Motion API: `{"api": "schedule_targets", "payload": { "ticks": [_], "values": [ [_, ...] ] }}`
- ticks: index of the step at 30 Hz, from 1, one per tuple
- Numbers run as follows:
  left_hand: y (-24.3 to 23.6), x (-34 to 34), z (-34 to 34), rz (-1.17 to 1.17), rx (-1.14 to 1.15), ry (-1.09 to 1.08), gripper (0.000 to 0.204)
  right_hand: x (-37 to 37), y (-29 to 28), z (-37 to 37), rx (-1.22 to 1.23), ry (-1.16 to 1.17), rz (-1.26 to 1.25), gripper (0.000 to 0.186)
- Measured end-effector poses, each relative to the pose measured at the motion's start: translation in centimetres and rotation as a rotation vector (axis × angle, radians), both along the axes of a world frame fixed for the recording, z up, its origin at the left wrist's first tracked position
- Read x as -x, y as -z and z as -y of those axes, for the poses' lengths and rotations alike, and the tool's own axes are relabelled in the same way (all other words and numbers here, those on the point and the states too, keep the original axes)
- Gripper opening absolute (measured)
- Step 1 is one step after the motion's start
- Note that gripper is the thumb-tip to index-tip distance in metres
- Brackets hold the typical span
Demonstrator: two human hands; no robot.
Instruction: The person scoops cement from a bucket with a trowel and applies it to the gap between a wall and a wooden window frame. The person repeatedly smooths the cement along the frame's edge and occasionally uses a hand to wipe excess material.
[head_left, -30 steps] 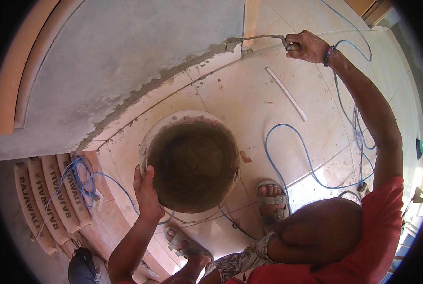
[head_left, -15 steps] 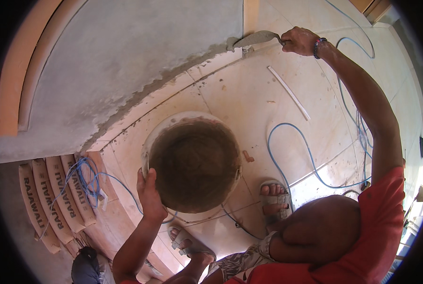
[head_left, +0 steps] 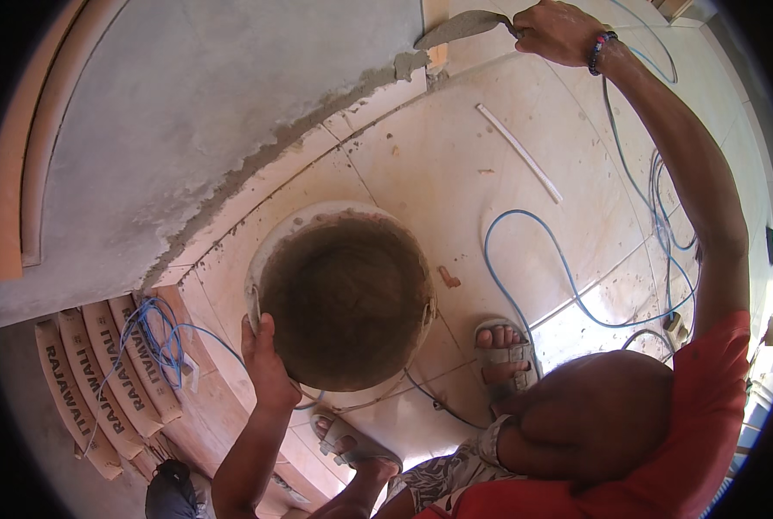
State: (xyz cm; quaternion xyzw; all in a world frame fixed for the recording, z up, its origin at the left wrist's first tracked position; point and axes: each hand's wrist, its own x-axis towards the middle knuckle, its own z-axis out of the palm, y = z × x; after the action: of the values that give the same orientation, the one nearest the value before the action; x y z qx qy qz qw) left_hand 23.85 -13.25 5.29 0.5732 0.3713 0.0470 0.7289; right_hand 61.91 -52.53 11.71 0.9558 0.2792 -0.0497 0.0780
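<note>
My right hand (head_left: 561, 33) grips the handle of a pointed trowel (head_left: 460, 28) at the far right of the wall. The trowel's tip is at the grey wall's (head_left: 213, 95) end edge, beside an orange-toned frame. A lump of wet mortar (head_left: 410, 65) sticks out at the wall's base, just below the blade. Along the tiled skirting runs a rough, darker strip of mortar (head_left: 256, 160). My left hand (head_left: 271, 368) holds the near left rim of a round bucket (head_left: 339, 210), thumb on top. Dark grey mortar (head_left: 343, 294) lies inside it.
A blue hose (head_left: 568, 268) loops over the tiled floor on the right. A thin white strip (head_left: 519, 154) lies beyond the bucket. Several paper sacks (head_left: 83, 389) lie at the left under coiled blue cord (head_left: 154, 333). My sandalled feet are close to the bucket.
The trowel has lifted off the mortar at the wall's base and moved up along the wall's end edge; a lump stays behind. My left hand keeps its hold on the bucket.
</note>
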Motion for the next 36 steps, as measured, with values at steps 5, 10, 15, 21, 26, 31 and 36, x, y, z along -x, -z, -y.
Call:
{"api": "schedule_targets", "payload": {
  "ticks": [5,10,15,21,26,31,36],
  "values": [
    [-0.1,0.1,-0.3,-0.068,-0.018,0.031,0.081,0.2,2.2,0.6,-0.026,-0.118,0.07,0.025],
    [-0.1,0.0,0.0,-0.054,-0.017,0.01,0.069,0.2,4.8,-0.9,0.066,-0.1,0.039,0.02],
    [0.5,0.3,-0.3,-0.034,-0.032,-0.049,0.046,-1.8,2.9,-3.4,0.04,-0.013,0.002,0.02],
    [-0.3,0.2,0.2,-0.091,-0.042,0.045,0.078,-0.5,0.2,-2.3,-0.077,-0.082,-0.033,0.027],
    [0.3,0.6,-0.8,-0.078,-0.093,0.063,0.076,-0.1,3.1,-2.5,0.111,-0.18,-0.023,0.026],
    [-0.4,-0.3,0.3,-0.048,-0.026,0.061,0.074,-0.7,4.0,-4.8,0.126,-0.067,-0.052,0.028],
    [-0.1,0.1,0.2,-0.065,-0.035,0.022,0.074,-1.0,0.9,-4.9,-0.038,-0.078,-0.093,0.029]
  ]
}}
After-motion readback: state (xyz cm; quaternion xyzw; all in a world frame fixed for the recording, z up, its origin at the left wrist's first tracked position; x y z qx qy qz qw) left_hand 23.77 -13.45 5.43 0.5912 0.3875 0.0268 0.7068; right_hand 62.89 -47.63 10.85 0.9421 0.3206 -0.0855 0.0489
